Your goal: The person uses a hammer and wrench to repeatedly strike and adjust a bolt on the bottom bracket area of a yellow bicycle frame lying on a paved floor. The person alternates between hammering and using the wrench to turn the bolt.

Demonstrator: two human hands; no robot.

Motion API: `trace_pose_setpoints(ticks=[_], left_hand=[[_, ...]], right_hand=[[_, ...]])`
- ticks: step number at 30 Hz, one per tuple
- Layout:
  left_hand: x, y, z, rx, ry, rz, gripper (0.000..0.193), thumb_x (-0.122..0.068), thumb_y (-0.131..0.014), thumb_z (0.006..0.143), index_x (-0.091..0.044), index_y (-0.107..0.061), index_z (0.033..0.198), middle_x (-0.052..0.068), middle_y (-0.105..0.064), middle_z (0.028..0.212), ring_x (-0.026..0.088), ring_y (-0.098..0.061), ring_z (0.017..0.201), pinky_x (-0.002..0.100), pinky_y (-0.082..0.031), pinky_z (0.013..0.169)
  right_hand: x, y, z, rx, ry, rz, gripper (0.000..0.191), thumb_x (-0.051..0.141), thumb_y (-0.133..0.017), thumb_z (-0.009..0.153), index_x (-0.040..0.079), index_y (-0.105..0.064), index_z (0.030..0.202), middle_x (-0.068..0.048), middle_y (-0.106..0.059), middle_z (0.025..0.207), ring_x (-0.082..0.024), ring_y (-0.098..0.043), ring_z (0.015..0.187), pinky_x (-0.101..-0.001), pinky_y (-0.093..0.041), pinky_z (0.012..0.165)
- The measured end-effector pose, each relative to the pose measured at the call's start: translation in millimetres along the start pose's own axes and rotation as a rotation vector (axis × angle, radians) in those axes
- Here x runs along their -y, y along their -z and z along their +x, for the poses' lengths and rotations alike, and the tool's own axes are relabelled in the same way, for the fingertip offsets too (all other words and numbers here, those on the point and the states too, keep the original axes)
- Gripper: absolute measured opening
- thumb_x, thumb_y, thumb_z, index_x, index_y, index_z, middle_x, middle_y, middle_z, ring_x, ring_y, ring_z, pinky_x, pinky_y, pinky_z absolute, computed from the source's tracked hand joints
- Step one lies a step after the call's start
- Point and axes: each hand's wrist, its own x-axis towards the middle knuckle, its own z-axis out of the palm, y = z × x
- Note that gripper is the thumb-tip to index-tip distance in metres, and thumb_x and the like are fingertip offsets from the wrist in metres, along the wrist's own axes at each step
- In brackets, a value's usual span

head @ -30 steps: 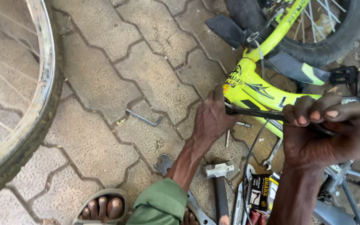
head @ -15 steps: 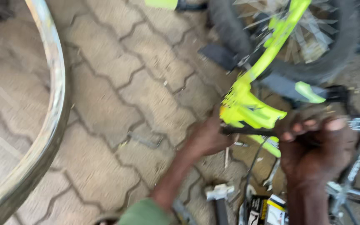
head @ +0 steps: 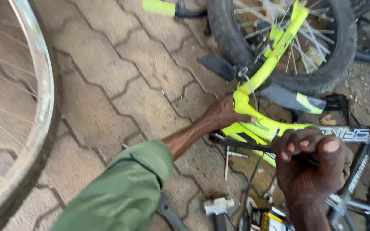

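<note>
Centre of the frame, the left hand (head: 224, 113) reaches out from a green sleeve (head: 125, 192) and clamps around the head end of the neon yellow bicycle frame (head: 270, 126), fingers wrapped onto the tube. Lower right, the right hand (head: 313, 164) is clenched into a fist around a dark slim bar (head: 245, 145) that runs across under the frame; what kind of tool it is, the picture does not show. The frame lies tilted, climbing toward the upper right, where its fork straddles a spoked black-tyred wheel (head: 279, 42). A yellow grip (head: 158, 7) sits at the top edge. A bare silver rim (head: 39, 107) curves down the left side. A hammer (head: 217, 207) lies on the paving stones (head: 120, 85) at bottom centre.
</note>
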Motion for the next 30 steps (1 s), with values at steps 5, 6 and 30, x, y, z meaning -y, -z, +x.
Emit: trace_pose_setpoints(ticks=[5, 6, 30], left_hand=[[1, 6, 1, -0.019, 0.045, 0.006, 0.06, -0.052, -0.083, 0.067, -0.011, -0.072, 0.108, 0.006, -0.076, 0.094, 0.023, -0.073, 0.086, 0.037, -0.057, 0.077], [2, 6, 4, -0.023, 0.041, 0.001, 0.059, -0.051, -0.082, 0.068, -0.01, -0.072, 0.109, 0.007, -0.076, 0.094, 0.023, -0.073, 0.087, 0.038, -0.057, 0.077], [13, 3, -102, -0.612, -0.193, -0.336, 0.042, -0.032, -0.053, 0.106, 0.001, -0.063, 0.129, 0.015, -0.071, 0.112, 0.028, -0.069, 0.101, 0.044, -0.054, 0.088]], right_hand=[[-4, -33, 4, 0.126, 0.014, -0.355, 0.032, 0.023, -0.062, 0.113, -0.003, -0.069, 0.096, -0.015, -0.069, 0.089, -0.025, -0.063, 0.075, -0.0362, -0.05, 0.068], [-7, -39, 6, 0.16, 0.008, -0.501, 0.03, 0.022, -0.062, 0.113, -0.002, -0.07, 0.096, -0.015, -0.07, 0.09, -0.025, -0.064, 0.075, -0.0347, -0.051, 0.067], [-105, -153, 103, 0.335, -0.006, -0.89, 0.03, 0.023, -0.071, 0.105, 0.0, -0.074, 0.086, -0.001, -0.066, 0.066, -0.006, -0.062, 0.057, -0.0233, -0.049, 0.05]])
